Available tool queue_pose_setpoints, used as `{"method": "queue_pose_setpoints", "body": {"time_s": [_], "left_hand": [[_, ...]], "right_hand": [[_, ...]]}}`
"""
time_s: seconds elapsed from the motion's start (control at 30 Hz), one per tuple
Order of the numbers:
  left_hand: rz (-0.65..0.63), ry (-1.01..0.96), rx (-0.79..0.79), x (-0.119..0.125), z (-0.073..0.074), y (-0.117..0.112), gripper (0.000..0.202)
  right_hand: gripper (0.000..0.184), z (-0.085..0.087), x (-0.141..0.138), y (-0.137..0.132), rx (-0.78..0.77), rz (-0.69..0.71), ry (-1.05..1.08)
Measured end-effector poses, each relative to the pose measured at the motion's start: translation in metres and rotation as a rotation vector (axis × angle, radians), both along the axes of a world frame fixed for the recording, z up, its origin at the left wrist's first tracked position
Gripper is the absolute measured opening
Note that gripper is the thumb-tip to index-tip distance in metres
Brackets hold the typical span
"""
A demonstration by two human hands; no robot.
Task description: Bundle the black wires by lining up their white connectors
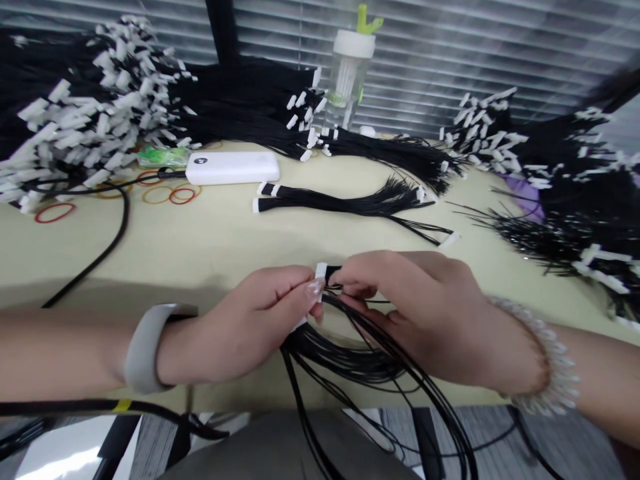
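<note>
My left hand [255, 320] is closed, its thumb and fingers pinching a white connector [321, 272] on the end of black wires. Close beside it, my right hand [425, 313] has its fingers curled around the black wires [334, 272] just right of that connector. A thick bundle of black wires [345, 350] hangs below both hands, and some strands loop down past the table edge. The edge of another white connector shows under my left hand. My right fingertips are partly hidden behind the hand.
Finished-looking wire bundles [340, 202] lie mid-table. Behind are a white power bank [233, 168], rubber bands [181, 195] and a clear bottle [347, 80]. Piles of white-ended black wires [115, 100] rise at left and more wires [560, 213] at right. A black cable [113, 243] crosses the left side.
</note>
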State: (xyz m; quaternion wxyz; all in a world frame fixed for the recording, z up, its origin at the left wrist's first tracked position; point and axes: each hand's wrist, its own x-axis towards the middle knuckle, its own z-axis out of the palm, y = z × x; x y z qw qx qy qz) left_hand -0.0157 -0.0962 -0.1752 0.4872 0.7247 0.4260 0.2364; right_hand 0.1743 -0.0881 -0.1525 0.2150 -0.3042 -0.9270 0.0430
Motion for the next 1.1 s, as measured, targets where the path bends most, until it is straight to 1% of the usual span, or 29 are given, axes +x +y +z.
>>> {"method": "queue_pose_setpoints", "body": {"time_s": [0.07,0.13,0.27,0.4,0.57,0.63,0.7,0.8,0.87,0.93,1.0,1.1], "left_hand": [[-0.017,-0.009,0.014,0.0,0.0,0.0,0.029],[-0.041,-0.028,0.024,0.0,0.001,0.0,0.027],[-0.042,-0.004,0.025,0.001,0.003,0.0,0.027],[-0.04,0.019,0.011,0.002,0.005,-0.001,0.028],[-0.05,0.014,0.004,0.002,0.006,0.0,0.028],[-0.037,-0.004,0.009,0.002,0.006,0.001,0.029],[-0.024,-0.026,0.006,0.002,0.005,0.001,0.029],[0.0,-0.04,-0.008,0.002,0.004,0.001,0.03],[0.008,-0.044,-0.007,0.001,0.003,0.0,0.03],[0.008,-0.049,0.002,0.001,0.003,0.0,0.03],[0.007,-0.048,0.015,0.001,0.004,0.0,0.03],[-0.005,-0.031,0.014,0.001,0.006,0.0,0.03]], "right_hand": [[0.017,0.002,0.0,0.002,-0.045,0.017,-0.065],[0.018,0.005,-0.001,0.004,-0.05,0.071,-0.127],[0.015,0.01,-0.002,0.004,0.03,0.14,-0.193],[0.018,0.014,-0.005,0.002,0.087,0.16,-0.19],[0.022,0.012,-0.005,0.005,0.121,0.205,-0.097],[0.017,0.01,-0.002,0.005,0.099,0.183,-0.081],[0.009,0.006,0.0,0.005,0.056,0.114,-0.09],[0.014,-0.001,0.002,0.002,-0.034,-0.006,-0.065],[0.016,-0.005,0.001,0.001,-0.072,-0.066,0.025],[0.014,-0.008,-0.001,-0.001,-0.075,-0.111,0.117],[0.013,-0.008,-0.003,-0.001,-0.074,-0.123,0.154],[0.01,-0.005,-0.005,-0.001,-0.108,-0.099,0.131]]}}
